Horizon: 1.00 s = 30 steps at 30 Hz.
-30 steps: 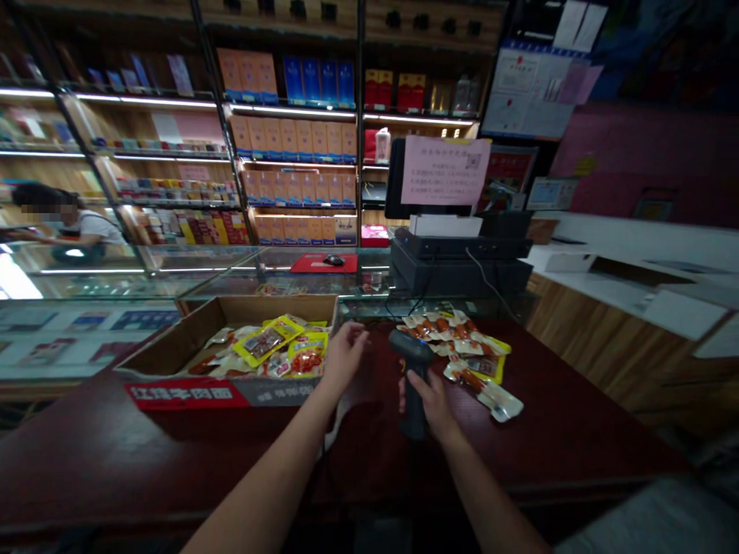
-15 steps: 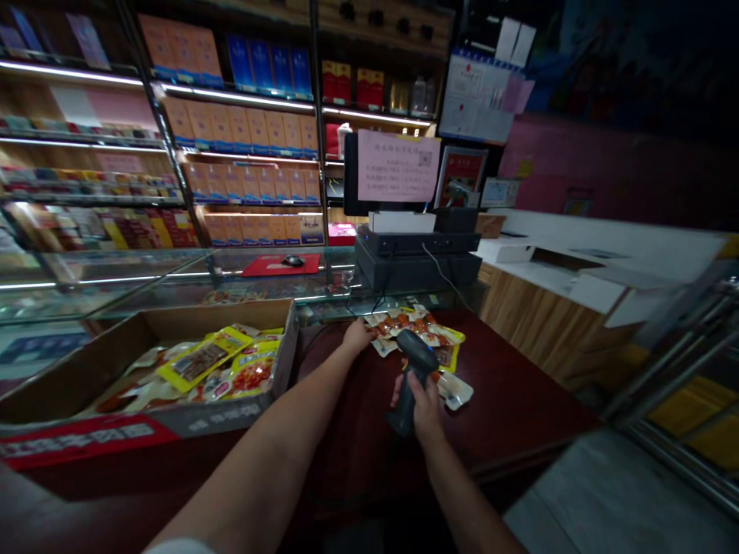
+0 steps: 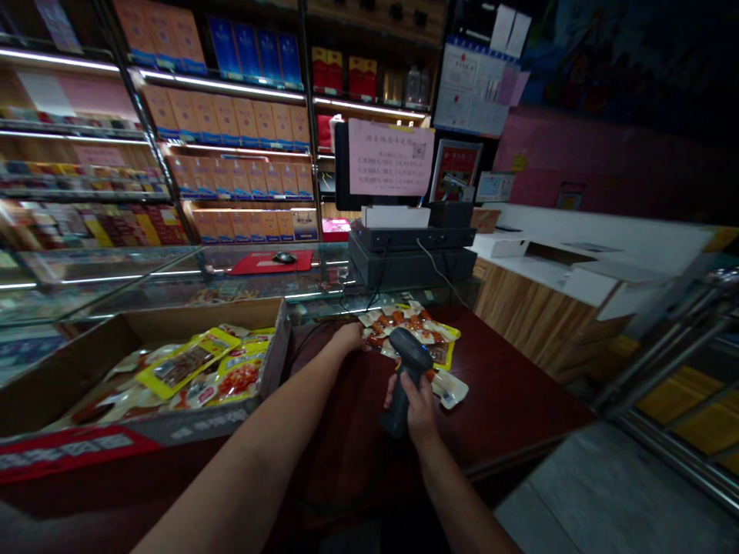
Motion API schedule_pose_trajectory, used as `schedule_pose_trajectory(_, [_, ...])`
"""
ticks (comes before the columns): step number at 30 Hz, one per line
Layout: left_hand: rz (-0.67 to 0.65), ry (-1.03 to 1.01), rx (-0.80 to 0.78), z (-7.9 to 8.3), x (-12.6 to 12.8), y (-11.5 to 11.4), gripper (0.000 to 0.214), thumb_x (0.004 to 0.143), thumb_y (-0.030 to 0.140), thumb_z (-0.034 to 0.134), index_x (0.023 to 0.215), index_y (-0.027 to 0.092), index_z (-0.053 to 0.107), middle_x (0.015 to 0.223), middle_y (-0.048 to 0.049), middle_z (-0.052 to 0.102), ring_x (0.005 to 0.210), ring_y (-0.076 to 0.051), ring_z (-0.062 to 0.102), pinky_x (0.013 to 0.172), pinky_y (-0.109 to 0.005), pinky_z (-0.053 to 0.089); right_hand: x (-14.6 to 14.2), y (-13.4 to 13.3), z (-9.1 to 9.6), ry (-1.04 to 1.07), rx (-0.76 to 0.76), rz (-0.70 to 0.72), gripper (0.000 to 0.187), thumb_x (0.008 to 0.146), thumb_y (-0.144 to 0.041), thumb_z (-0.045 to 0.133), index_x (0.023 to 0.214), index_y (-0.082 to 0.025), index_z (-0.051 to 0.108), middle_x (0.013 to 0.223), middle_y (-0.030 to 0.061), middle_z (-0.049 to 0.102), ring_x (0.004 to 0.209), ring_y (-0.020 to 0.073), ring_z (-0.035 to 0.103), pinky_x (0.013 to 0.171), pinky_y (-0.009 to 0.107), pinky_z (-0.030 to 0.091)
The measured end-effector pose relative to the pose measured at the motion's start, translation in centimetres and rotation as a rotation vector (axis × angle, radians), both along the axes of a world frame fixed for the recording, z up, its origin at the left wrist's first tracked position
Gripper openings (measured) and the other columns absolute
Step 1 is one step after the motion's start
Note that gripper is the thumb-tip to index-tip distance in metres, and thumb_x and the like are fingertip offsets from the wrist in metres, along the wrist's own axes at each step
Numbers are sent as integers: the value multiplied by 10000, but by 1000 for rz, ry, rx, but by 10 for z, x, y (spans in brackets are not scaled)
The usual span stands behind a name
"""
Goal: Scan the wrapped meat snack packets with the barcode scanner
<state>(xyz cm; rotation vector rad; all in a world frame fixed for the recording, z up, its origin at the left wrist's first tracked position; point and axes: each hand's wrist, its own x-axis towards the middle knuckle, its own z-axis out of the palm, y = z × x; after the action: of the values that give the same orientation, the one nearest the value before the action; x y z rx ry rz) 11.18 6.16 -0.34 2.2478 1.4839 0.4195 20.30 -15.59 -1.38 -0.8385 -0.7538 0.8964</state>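
Note:
My right hand (image 3: 416, 404) is wrapped round the grip of a dark barcode scanner (image 3: 404, 368), held upright over the dark red counter (image 3: 508, 400) with its head toward a pile of snack packets (image 3: 411, 332). My left hand (image 3: 348, 337) reaches across to the left edge of that pile and touches a packet there; its fingers look curled on it. A cardboard box (image 3: 115, 338) with several yellow and red snack packets (image 3: 196, 369) stands to the left.
A cash register with a screen and a pink notice (image 3: 404, 231) stands behind the pile on a glass display case (image 3: 173, 273). Shelves of boxed goods (image 3: 231, 146) fill the back wall. A wooden counter (image 3: 548, 308) runs to the right.
My left hand has moved from beside the box over to the packet pile. The view has swung right, so the box sits further left. The scanner stays in my right hand.

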Motion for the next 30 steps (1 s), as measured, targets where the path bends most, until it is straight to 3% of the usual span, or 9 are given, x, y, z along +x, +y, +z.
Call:
schedule_pose_trajectory(5, [78, 79, 40, 8, -18, -30, 353, 428, 331, 812, 690, 171, 636, 904, -170, 681, 919, -333, 623, 805, -377, 452, 0, -1, 1, -9, -27, -15, 348, 744, -468, 623, 944, -206, 512, 588, -46, 592, 435, 135, 578, 377, 237, 470])
schedule_pose_trajectory(8, [-27, -63, 119, 15, -8, -42, 238, 691, 390, 647, 789, 173, 653, 948, -151, 673, 956, -268, 614, 867, -327, 426, 0, 0, 0, -14, -15, -21, 326, 736, -466, 630, 901, -207, 519, 576, -53, 585, 411, 124, 562, 383, 240, 475])
schedule_pose_trajectory(11, [-178, -110, 136, 16, 7, -52, 246, 767, 306, 579, 972, 179, 630, 1120, -135, 624, 1065, -234, 569, 921, -291, 395, 0, 0, 0, -11, -15, -30, 313, 737, -458, 631, 888, -206, 522, 568, -57, 582, 400, 117, 554, 381, 237, 475])
schedule_pose_trajectory(14, [-209, 11, 179, 11, 11, -70, 340, 792, 331, 549, 1090, 170, 578, 1227, -154, 559, 1157, -262, 503, 961, -365, 368, 0, 0, 1, -9, -16, -27, 299, 742, -450, 629, 877, -205, 523, 561, -59, 581, 390, 115, 545, 375, 236, 469])
schedule_pose_trajectory(16, [-158, 124, 224, 8, 3, -86, 356, 827, 388, 487, 1061, 140, 591, 1141, -192, 597, 1098, -294, 538, 976, -453, 333, 0, -1, 2, -11, -23, -27, 289, 738, -455, 631, 841, -207, 522, 555, -57, 580, 384, 116, 539, 368, 238, 462])
schedule_pose_trajectory(19, [-53, 262, 292, 9, -22, -109, 329, 810, 411, 508, 890, 123, 645, 954, -210, 643, 1015, -330, 567, 988, -535, 263, 0, -1, 3, -2, -35, -20, 306, 725, -465, 636, 862, -214, 525, 553, -59, 580, 385, 125, 540, 360, 243, 455])
schedule_pose_trajectory(21, [10, 290, 331, 10, -42, -119, 276, 768, 386, 575, 850, 133, 646, 972, -205, 631, 1032, -342, 550, 971, -538, 277, 0, -1, 3, 9, -38, -5, 347, 720, -465, 639, 931, -216, 520, 558, -62, 580, 391, 129, 544, 360, 244, 455])
schedule_pose_trajectory(25, [40, 186, 239, 9, -73, -117, 332, 683, 320, 665, 964, 154, 604, 1015, -156, 620, 947, -282, 590, 831, -390, 423, 0, -1, 2, 3, -37, 33, 368, 729, -456, 636, 963, -200, 513, 562, -60, 582, 391, 120, 541, 359, 234, 456])
schedule_pose_trajectory(30, [76, -9, 127, -1, -85, -99, 245, 552, 304, 741, 734, 185, 628, 860, -62, 632, 805, -207, 599, 703, -269, 434, 0, 0, 2, -7, -71, 74, 400, 708, -483, 648, 959, -196, 526, 553, -57, 592, 386, 120, 536, 362, 236, 455])
